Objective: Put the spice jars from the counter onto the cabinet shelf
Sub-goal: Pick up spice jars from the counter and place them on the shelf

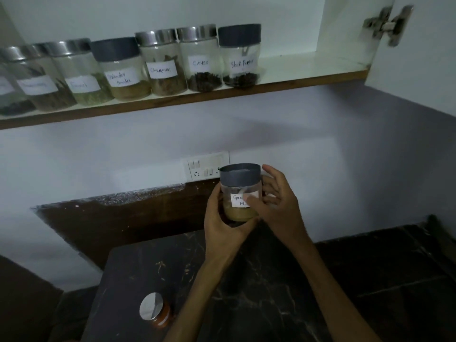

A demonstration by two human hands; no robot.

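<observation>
Nearest is a steel-lidded jar (155,310) of orange powder waiting on the dark marble table (271,292). Further out, the left hand (222,218) cups the grey-lidded masala jar (239,192), held up off the table, fingers wrapped round the body; the right hand (276,206) steadies it with loose, half-open fingers. Looks like smooth, slippery glass, barely half full so probably light; I'd grab the waist, not the lid. The free spot on the cabinet shelf (308,66) is right of the Black Pepper jar (240,55).

Across the upper frame we've got a white cabinet shelf with a brown wooden front edge (283,87), carrying a tight row of labelled clear glass spice jars (162,62), steel and grey lids mixed. Lower down, our dark marble counter (271,292) bears one steel-lidded jar of orange powder (155,310), lower left.
</observation>
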